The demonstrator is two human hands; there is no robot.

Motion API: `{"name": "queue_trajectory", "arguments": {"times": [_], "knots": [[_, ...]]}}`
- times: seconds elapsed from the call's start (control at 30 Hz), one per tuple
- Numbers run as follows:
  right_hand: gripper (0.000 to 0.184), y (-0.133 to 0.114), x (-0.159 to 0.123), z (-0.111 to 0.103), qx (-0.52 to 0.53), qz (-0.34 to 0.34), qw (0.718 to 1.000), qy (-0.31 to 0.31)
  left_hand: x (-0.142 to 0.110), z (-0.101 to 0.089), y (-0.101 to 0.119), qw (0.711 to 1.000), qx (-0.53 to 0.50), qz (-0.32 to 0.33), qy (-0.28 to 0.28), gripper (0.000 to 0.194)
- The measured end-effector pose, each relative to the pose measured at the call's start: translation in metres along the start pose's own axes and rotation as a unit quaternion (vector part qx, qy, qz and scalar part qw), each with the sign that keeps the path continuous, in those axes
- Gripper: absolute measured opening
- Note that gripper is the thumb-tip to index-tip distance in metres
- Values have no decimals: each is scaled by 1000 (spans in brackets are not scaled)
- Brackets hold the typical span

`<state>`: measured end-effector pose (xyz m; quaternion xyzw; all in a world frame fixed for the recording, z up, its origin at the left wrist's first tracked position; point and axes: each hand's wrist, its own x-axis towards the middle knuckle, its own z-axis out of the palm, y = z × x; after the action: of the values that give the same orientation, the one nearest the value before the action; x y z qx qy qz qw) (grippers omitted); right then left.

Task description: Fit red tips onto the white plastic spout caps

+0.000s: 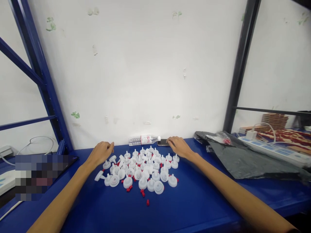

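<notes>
A pile of white plastic funnel-shaped caps with narrow spouts [143, 183] lies on the blue table, with small red tips [147, 202] scattered among and in front of them. My left hand [100, 152] rests at the pile's back left, its fingers loosely bent, partly hidden, and nothing visible in them. At the back right, my right hand [179, 146] is open, palm down with bent fingers apart. Its fingertips are by a dark phone [163, 142], and whether they touch it I cannot tell. A clear water bottle [143, 139] lies on its side behind the pile.
A grey plastic bag [230, 158] covers the table's right side, with a white power strip [274, 150] beyond it. Blue rack posts [46, 84] stand at left, and a dark post [239, 64] at right. The white wall [145, 71] closes off the back.
</notes>
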<state>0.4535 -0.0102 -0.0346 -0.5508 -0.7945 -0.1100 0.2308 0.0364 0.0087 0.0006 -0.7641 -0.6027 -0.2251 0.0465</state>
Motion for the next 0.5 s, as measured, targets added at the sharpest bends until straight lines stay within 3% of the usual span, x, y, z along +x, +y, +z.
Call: {"name": "queue_trajectory", "arguments": {"times": [0.33,0.5], "knots": [[33,-9,3,-5,38,-3,999,26,1,3,-8,1000,-5,-8,-10,60],[34,-6,33,5,18,-34,999,1,1,1,-7,1000,-4,-4,9,59]]}}
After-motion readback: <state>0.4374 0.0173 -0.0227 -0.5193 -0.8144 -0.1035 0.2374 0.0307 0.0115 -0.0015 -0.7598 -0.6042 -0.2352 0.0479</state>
